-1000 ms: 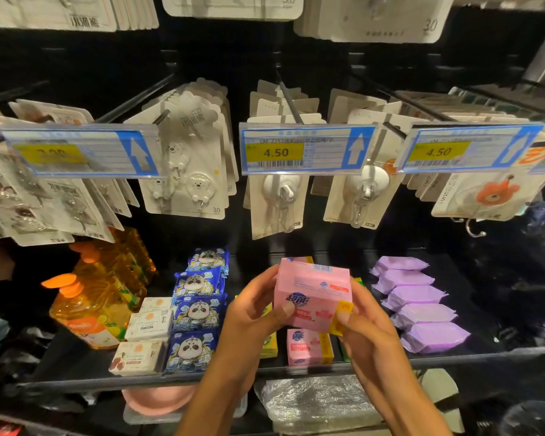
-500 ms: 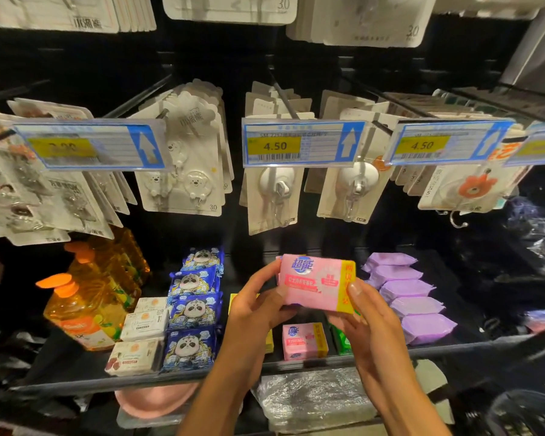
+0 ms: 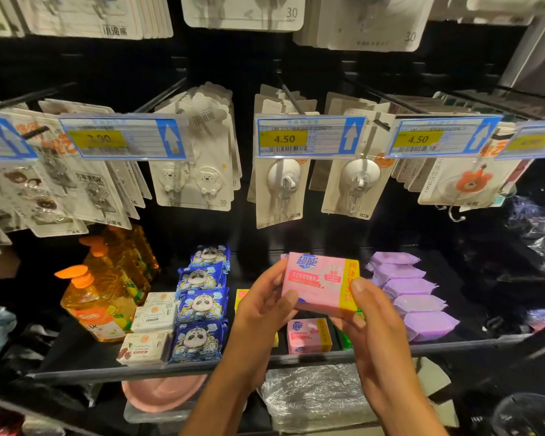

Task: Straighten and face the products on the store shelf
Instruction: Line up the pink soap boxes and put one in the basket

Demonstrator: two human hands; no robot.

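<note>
Both hands on one pink soap pack [image 3: 318, 284], held up in the air over the middle of the shelf [image 3: 76, 357], not touching it. My left hand [image 3: 258, 309] grips the pack's left end, thumb on the front lower corner, fingers curled round behind. My right hand [image 3: 372, 328] grips the right end, thumb pressed on the yellow strip, other fingers under and behind it. The printed front faces me and the pack tilts a little, right side lower.

Right below it a second pink pack [image 3: 307, 336] sits at the shelf's front edge, face forward. A yellow pack [image 3: 241, 295] shows just left of my left hand, mostly hidden. Something green [image 3: 346, 339] shows beside the second pink pack; can't tell what.

To the left is a column of blue panda packs [image 3: 199, 306] running front to back, then white boxes [image 3: 153, 317] just beside them, then orange bottles [image 3: 101, 297] with pump tops. To the right is a row of purple packs [image 3: 412, 287], overlapping front to back.

Above the shelf, hook cards [image 3: 280, 190] hang on pegs behind blue price tags [image 3: 309, 136]; two tags read 4.50, and the tag on the left is blurred.
</note>
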